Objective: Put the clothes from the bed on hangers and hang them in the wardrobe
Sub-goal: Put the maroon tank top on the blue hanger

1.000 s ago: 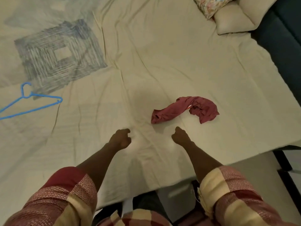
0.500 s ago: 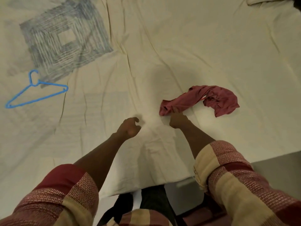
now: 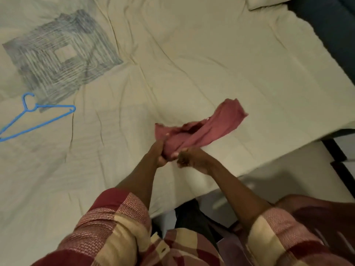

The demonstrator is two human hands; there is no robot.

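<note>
A dark red garment [image 3: 209, 127] is lifted off the cream bed sheet [image 3: 211, 60] near the bed's front edge, stretched out to the right. My left hand [image 3: 158, 153] grips its near left end. My right hand [image 3: 189, 158] holds the same bunched end from the right, fingers curled round the cloth. A blue plastic hanger [image 3: 36, 118] lies flat on the sheet at the far left, well apart from both hands. The wardrobe is not in view.
A grey-blue square pattern [image 3: 59, 54] marks the sheet at upper left. A cream pillow corner [image 3: 267, 1] shows at the top right. Dark bed frame [image 3: 330, 31] runs down the right side, with pale floor [image 3: 288, 177] below the bed's edge.
Both hands reached forward from the bare sheet to the red garment and took hold of it. The garment has come up off the sheet and stretched out.
</note>
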